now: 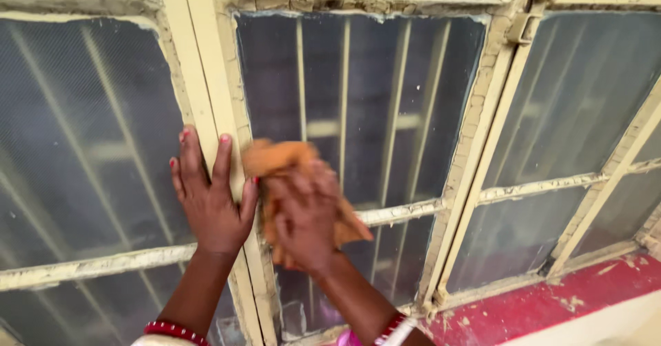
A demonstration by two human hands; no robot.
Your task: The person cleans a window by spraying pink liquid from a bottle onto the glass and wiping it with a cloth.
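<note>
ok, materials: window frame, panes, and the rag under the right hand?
Window frame: looks like wood or metal under cream paint, cracked and flaking; can't tell which. Panes: glass, dusty and hazy, with bars showing through. Rag: soft orange-brown cloth, crumpled, pressed to the glass by the right hand. Left hand rests flat on the frame.

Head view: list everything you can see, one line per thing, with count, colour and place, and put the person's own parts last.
Window frame: one, cream with flaking paint, across the whole view.
Panes: several, dusty grey glass, set between the frame's bars.
Bars: several, pale, upright behind the glass.
Sill: one, red with chipped paint, lower right.
Cloth: one, orange, pressed to the middle pane.
Bangles: red, on both wrists, bottom edge.
Left hand: flat on the frame, fingers spread, red nails.
Right hand: shut on the cloth, blurred.
</note>
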